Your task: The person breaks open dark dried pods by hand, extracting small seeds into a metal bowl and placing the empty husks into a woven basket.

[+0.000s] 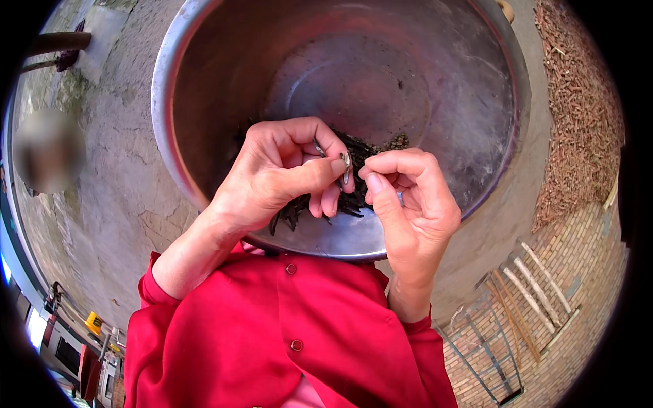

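My left hand [285, 176] grips a split bean pod [346, 167] between thumb and forefinger, its pale inside showing. Close at its right is my right hand [416, 204], thumb and forefinger nearly touching; whether something tiny lies between them I cannot tell. Both hands are above a large round metal basin [163, 97]. Under them, dark dry pods [357, 148] lie in the near part of the basin, partly hidden by my fingers. Small greenish beans [398, 141] are gathered beside the pods on the basin's bottom.
Concrete ground [127, 204] surrounds the basin. A long heap of corn cobs [581, 117] lies at the right. Wooden poles [535, 293] and a metal frame [479, 347] are on the brickwork at lower right. At upper left are brown legs of some object [61, 43].
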`<action>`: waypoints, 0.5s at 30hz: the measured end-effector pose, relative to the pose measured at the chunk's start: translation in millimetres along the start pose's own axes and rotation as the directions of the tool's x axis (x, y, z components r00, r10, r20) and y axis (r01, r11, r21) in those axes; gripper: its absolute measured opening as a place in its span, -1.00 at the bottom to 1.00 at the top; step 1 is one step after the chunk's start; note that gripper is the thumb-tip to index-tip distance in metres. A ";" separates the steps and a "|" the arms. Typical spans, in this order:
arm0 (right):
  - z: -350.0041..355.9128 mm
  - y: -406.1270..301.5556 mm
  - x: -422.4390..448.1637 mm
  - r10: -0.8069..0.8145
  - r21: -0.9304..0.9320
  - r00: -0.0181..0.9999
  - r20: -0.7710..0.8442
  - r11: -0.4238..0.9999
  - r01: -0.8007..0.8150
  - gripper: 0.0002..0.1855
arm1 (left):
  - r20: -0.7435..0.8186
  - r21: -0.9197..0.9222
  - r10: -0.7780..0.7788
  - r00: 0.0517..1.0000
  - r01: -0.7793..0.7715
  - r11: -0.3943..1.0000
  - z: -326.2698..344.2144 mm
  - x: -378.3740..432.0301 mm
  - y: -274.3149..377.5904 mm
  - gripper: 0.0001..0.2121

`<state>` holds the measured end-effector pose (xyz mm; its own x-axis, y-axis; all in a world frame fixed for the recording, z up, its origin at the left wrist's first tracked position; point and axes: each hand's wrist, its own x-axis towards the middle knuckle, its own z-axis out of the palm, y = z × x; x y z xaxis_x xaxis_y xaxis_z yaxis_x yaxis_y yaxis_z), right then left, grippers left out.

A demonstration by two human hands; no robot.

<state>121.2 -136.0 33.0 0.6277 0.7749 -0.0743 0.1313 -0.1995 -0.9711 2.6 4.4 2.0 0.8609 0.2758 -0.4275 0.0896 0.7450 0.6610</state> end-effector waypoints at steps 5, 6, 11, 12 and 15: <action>5.1 -2.6 4.5 -0.126 -0.160 0.992 0.002 0.979 0.125 -0.80 | 0.027 0.011 -0.021 0.999 0.020 1.000 0.4 0.3 0.5 -0.87; 5.6 -1.1 4.6 -0.115 -0.154 0.993 0.008 0.981 0.115 -0.81 | 0.032 0.015 -0.015 0.999 0.014 1.000 0.3 0.1 -0.1 -0.87; 1.9 -2.9 5.8 -0.099 -0.206 0.995 0.022 0.973 0.101 -0.82 | 0.043 0.037 -0.029 0.999 0.027 0.999 1.1 0.0 -0.3 -0.90; 1.7 -4.9 6.2 -0.110 -0.244 0.993 0.029 0.963 0.114 -0.82 | 0.041 0.051 -0.020 0.999 0.018 0.999 1.6 -0.4 0.2 -0.91; 4.8 -5.8 3.6 -0.148 -0.326 0.989 0.019 0.934 0.146 -0.81 | 0.026 0.062 -0.022 0.999 0.020 0.998 3.7 -1.0 2.1 -0.92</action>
<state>118.9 -129.2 37.2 0.5868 0.8070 0.0662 0.4648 -0.2688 -0.8437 3.8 3.4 6.1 0.8717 0.2434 -0.4253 0.1375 0.7116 0.6890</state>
